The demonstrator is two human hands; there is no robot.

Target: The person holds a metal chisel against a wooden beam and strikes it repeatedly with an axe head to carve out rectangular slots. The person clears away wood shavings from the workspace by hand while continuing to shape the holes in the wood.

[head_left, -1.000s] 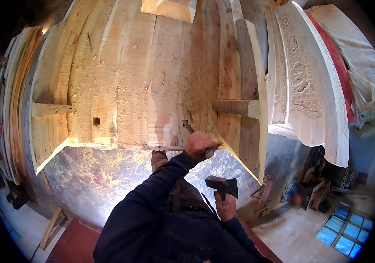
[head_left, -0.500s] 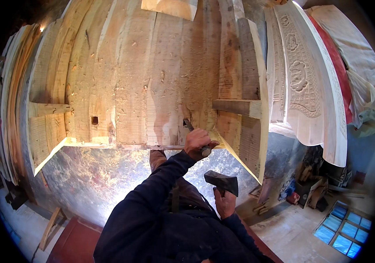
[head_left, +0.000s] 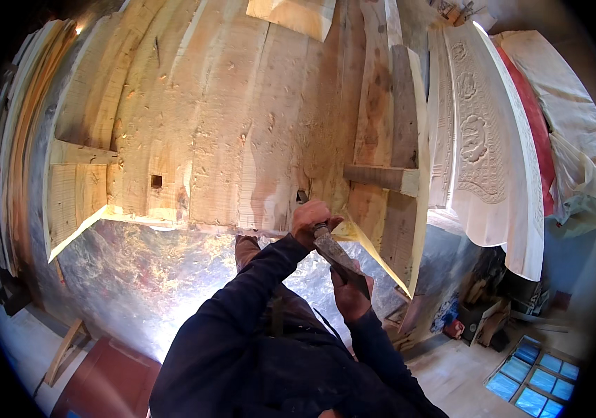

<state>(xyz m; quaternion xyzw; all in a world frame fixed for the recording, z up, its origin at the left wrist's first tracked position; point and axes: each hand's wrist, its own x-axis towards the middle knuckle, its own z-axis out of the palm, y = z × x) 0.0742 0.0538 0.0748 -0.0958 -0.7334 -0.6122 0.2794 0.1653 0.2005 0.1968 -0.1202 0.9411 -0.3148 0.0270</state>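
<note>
My left hand [head_left: 314, 217] is closed around a chisel [head_left: 304, 198] whose blade is set against the lower edge of a big rough plank panel [head_left: 228, 125]. My right hand [head_left: 351, 297] grips the handle of a dark-headed hatchet [head_left: 336, 254]. The hatchet's head is up against the chisel's butt, just below my left fist. Both arms wear dark sleeves. Most of the chisel is hidden inside my fist.
A small square mortise [head_left: 156, 181] is cut in the panel at the left. A short crosspiece [head_left: 381, 177] juts out at the right. Carved white boards [head_left: 482, 146] lean at the right. Beneath the panel lies a shiny sheet [head_left: 144, 272]. Blue glass panes [head_left: 531, 386] lie on the floor.
My right hand has swung the hatchet up and leftward from lower right until its head meets the chisel. My left hand has stayed on the chisel in nearly the same spot.
</note>
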